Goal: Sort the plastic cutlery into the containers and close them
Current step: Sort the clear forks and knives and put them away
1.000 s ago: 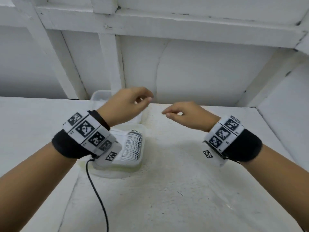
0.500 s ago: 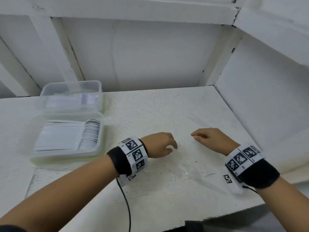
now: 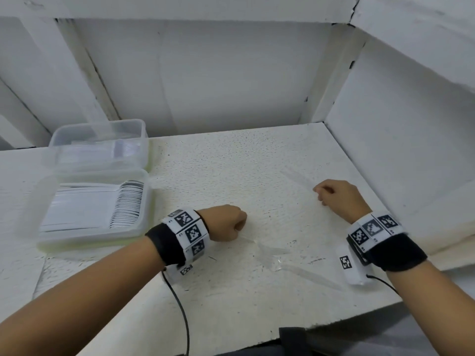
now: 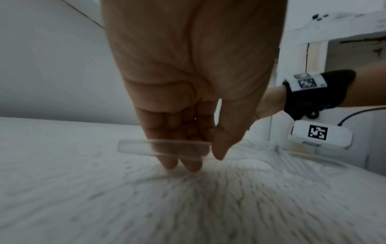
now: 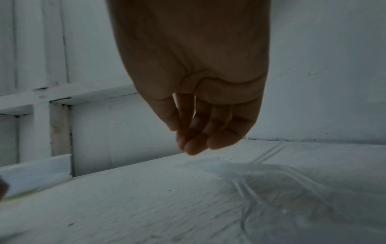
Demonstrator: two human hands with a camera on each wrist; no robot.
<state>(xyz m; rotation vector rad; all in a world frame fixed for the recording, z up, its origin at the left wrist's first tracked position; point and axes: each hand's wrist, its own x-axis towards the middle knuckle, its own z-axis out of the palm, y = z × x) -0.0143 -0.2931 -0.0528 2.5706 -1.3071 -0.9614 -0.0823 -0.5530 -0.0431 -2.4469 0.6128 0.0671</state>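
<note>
While my left hand (image 4: 188,102) pinches clear plastic cutlery handle (image 4: 163,147), right hand (image 5: 196,105) hangs loosely curled, holding nothing; lift piece level, w/o bending.

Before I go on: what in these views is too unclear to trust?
- Clear cutlery piece pinched by left hand: left wrist view shows only the handle, type unknown.
- Right hand: head view hides fingertips; whether it touches the clear piece is unclear.
- Rear container: contents blurred.

Clear cutlery (image 3: 272,253) blurred, kind indistinguishable
</note>
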